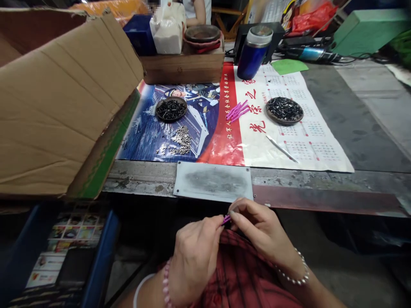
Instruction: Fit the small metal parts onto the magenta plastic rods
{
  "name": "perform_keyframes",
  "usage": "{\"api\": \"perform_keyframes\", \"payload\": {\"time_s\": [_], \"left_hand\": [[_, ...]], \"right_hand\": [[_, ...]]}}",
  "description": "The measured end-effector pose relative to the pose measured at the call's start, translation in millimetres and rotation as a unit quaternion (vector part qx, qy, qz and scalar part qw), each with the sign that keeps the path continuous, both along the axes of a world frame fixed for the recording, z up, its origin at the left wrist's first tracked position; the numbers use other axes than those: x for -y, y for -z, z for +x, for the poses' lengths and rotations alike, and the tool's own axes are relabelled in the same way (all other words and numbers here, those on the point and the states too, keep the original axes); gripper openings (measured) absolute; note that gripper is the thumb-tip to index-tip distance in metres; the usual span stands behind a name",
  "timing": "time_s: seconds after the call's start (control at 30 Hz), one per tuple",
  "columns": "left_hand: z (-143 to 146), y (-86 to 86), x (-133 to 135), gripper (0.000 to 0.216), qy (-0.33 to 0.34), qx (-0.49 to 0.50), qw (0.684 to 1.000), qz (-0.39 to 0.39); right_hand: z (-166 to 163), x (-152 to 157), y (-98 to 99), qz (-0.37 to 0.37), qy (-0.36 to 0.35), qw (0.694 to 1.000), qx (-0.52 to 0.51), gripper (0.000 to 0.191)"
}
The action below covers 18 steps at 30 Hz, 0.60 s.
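Note:
Close to my lap, in front of the table edge, my left hand (199,246) and my right hand (260,229) meet at their fingertips. Between them shows a small pink stick (226,219), pinched by my left fingers. My right thumb and forefinger are closed at its other end; anything tiny in them is hidden. More pink sticks (236,112) lie in a bunch on the calendar poster. A dish of small black parts (171,109) stands to the left, with a pile of small metal nuts or rings (182,140) below it. Another dish of black parts (284,110) is at the right.
A large cardboard box (64,98) takes up the left side. A blue tumbler (253,55) and a wooden box (183,68) stand at the back. A pointed metal tool (281,148) lies on the poster (334,149). A grey plate (213,182) is fixed at the table edge.

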State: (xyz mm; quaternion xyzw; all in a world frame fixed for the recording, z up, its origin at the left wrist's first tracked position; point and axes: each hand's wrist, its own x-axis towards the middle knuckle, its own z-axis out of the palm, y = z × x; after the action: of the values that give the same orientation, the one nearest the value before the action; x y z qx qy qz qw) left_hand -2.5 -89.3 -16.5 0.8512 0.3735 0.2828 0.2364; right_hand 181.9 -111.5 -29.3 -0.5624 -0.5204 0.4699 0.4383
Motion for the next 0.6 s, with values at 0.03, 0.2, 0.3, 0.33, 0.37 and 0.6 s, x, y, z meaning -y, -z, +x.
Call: {"api": "perform_keyframes", "payload": {"time_s": [0.03, 0.2, 0.3, 0.33, 0.37, 0.6], "left_hand": [[0, 0.0, 0, 0.020, 0.000, 0.000, 1.000, 0.002], [0, 2.8, 1, 0.019, 0.002, 0.002, 1.000, 0.008], [-1, 5.1, 2, 0.022, 0.001, 0.007, 1.000, 0.004], [-2, 5.4, 2, 0.022, 0.001, 0.012, 1.000, -0.008], [-3, 5.2, 2, 0.021, 0.001, 0.020, 0.999, -0.032], [-9, -4.2, -1, 0.018, -0.012, 0.153, 0.926, -0.345]], "right_hand": [[0, 0, -0.5, 0.015, -0.003, 1.000, 0.024, 0.026], [-2, 1, 0.4, 0.113, -0.004, 0.984, 0.139, 0.020], [-4, 1, 1.3, 0.118, 0.003, 0.982, 0.147, 0.020], [-5, 1, 1.1, 0.111, 0.007, 0.984, 0.140, 0.021], [-6, 1, 0.7, 0.098, 0.012, 0.987, 0.124, 0.023], [-18, 5, 2.7, -0.004, 0.035, 0.999, -0.032, 0.031]]}}
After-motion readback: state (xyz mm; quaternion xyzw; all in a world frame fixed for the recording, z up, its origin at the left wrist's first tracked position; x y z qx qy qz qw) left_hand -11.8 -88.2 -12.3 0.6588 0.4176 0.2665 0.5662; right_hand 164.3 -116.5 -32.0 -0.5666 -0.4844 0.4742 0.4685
